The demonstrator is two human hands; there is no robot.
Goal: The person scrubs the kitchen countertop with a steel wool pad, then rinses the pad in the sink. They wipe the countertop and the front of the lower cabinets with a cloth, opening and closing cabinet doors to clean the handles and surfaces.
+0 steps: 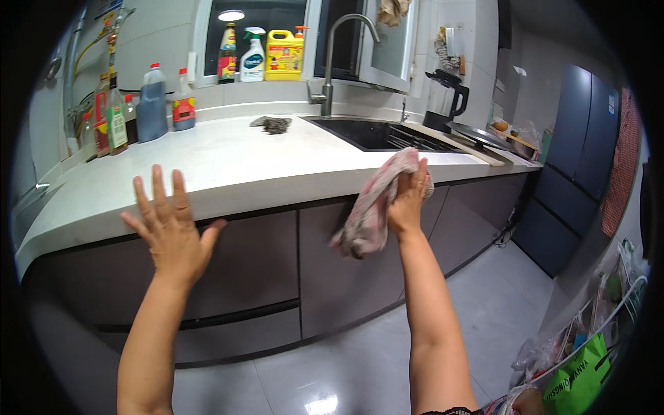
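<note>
White counter (228, 166), cloth (373, 207) in right hand (408, 200)

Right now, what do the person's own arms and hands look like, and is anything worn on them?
Both forearms are bare, with no sleeves in view. The left hand and the right hand wear no gloves, and no rings, watch or bracelet can be seen. At the lower edge, by the right arm, a bit of dark lacy fabric shows.

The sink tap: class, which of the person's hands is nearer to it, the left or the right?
Right. The right hand, gripping a pinkish cloth, is at the counter edge just in front of the sink, below the tap. The left hand, fingers spread, is farther off to the tap's left.
</note>
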